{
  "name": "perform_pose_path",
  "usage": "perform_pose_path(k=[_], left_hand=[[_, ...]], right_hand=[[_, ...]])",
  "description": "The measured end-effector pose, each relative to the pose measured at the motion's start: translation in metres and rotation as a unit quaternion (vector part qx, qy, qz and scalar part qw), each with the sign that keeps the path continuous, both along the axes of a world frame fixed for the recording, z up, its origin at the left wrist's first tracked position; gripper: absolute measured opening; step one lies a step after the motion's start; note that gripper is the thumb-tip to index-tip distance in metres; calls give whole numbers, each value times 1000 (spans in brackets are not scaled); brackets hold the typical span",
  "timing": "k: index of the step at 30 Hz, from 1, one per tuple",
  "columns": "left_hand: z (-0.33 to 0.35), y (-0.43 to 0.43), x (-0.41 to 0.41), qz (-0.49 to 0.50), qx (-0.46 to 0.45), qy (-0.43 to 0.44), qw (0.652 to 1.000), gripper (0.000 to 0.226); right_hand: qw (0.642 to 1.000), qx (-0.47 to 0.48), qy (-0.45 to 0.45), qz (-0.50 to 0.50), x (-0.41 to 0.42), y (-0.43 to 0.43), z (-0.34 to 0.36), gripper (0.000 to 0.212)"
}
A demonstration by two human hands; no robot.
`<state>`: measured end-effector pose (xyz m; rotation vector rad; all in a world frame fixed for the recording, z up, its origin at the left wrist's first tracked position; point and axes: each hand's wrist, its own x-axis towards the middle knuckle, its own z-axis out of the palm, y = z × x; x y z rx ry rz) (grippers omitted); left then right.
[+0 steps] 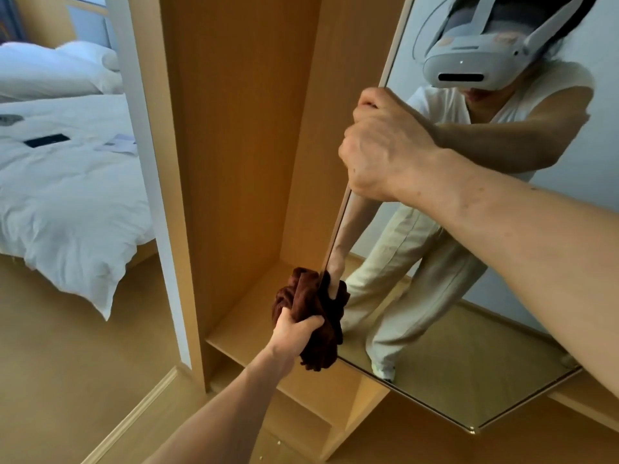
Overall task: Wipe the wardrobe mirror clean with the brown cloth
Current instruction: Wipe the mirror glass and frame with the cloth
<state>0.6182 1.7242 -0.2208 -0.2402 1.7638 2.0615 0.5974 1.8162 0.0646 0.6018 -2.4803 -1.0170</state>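
- Brown cloth (316,316) is bunched at the lower part of the mirror's left edge. It is pressed against the edge of the door, and part of it reaches round to the glass side.
- The left hand (294,329) has its fingers clenched round the cloth from below, so the cloth is firmly held.
- The right hand (385,145) is higher up and grasps the same edge of the mirror (469,313), with the fingers curled round it.
- The mirror is on the open door of the wardrobe (234,128), which is of light wood. The door stands at an angle to the open compartment.
- The step in hand, as I judge it, is wiping the edge and the lower corner of the glass, while the right hand stops the door from swinging.
- How much of the glass is already clean I cannot tell; I see no clear smears.
- The next move calls for bringing the cloth onto the flat glass and passing it across with even pressure. The right hand must hold the door firm, or the door will turn away under the push.
- To the left is a bed (67,195) with white covers, and a dark phone (47,140) lies on it.
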Motion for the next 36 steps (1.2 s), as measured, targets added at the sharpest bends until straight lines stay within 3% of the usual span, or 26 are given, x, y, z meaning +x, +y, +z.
perform_pose_path(k=[6,11,17,20,23,27,30,32,34,36], left_hand=[[94,12,-12,35,98,119,987,59],[141,13,-19,21,121,254,959,30],[120,-4,-18,-61,24,187,980,30],[157,-16,-27,-122,28,214,969,34],[207,-19,-34,-155,37,305,939,39],[255,-18,-32,-165,51,381,908,23],[256,-24,-31,-203,131,305,921,32],[245,-30,-31,-224,234,227,918,30],[230,-34,-33,-179,368,147,901,27],[215,-30,-39,-89,404,72,908,39]], right_hand=[[1000,21,-7,17,-4,2,5,37],[998,21,4,58,-5,7,2,38],[998,36,-33,30,0,3,8,28],[993,-34,-109,13,7,-6,18,19],[971,-156,-181,-2,7,-27,38,32],[978,-133,-157,-29,-7,-47,62,46],[988,-99,-98,-63,-13,-40,64,58],[992,-91,-75,-44,-12,-36,61,60],[995,-77,-61,-34,-10,-35,59,62],[996,-54,-57,-37,-8,-33,58,64]])
